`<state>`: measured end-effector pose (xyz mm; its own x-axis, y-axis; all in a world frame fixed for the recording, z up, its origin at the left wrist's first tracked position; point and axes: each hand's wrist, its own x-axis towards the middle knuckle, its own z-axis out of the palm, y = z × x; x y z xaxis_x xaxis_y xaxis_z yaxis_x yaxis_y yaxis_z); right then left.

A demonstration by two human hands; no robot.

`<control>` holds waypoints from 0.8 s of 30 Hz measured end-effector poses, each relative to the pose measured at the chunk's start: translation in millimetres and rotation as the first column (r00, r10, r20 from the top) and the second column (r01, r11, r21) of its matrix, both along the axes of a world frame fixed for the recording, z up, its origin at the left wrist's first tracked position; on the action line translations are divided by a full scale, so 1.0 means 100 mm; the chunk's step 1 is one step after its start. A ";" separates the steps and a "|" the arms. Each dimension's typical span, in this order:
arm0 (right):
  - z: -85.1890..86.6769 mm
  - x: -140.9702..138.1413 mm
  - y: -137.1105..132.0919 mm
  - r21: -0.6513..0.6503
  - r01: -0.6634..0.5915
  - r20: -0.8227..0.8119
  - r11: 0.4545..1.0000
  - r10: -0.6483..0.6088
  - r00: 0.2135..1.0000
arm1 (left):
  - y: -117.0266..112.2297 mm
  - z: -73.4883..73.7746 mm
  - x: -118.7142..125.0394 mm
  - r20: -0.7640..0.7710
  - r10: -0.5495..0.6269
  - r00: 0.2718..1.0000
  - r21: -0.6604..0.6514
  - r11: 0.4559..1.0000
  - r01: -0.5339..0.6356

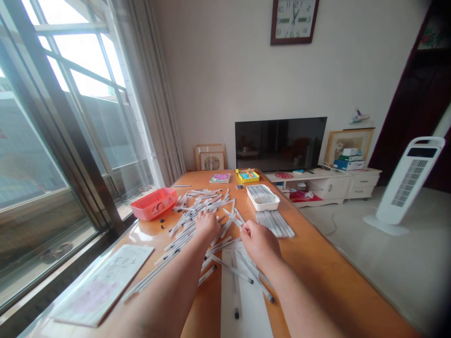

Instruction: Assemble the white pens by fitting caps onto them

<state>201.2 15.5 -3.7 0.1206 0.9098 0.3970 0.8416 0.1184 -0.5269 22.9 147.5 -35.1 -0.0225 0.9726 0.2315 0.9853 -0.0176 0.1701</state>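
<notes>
My left hand (pixel 208 226) reaches into a loose pile of clear-barrelled pens (pixel 190 234), its fingers curled down; what they grip is hidden. To the right, my right hand (pixel 260 240) is closed in a pinch on the end of a pen (pixel 231 216) that points up and left toward the pile. Several more pens with black caps lie under and in front of my wrists, some across a white sheet (pixel 246 300). Beyond my right hand, a neat row of pens (pixel 275 223) lies side by side against a white tray (pixel 262 206) filled with pens.
A pink plastic box (pixel 154 204) stands on the left, with small black caps (pixel 162 220) beside it. A notebook (pixel 105 284) lies at the near left. Farther back are a yellow box (pixel 248 177) and a colourful booklet (pixel 220 178). The table's (pixel 338 281) right edge drops to the floor.
</notes>
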 end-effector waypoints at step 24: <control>-0.01 -0.05 -0.01 0.014 -0.239 -0.018 0.971 0.239 0.971 | -0.76 0.30 0.25 0.579 -0.194 0.792 0.064 0.979 0.194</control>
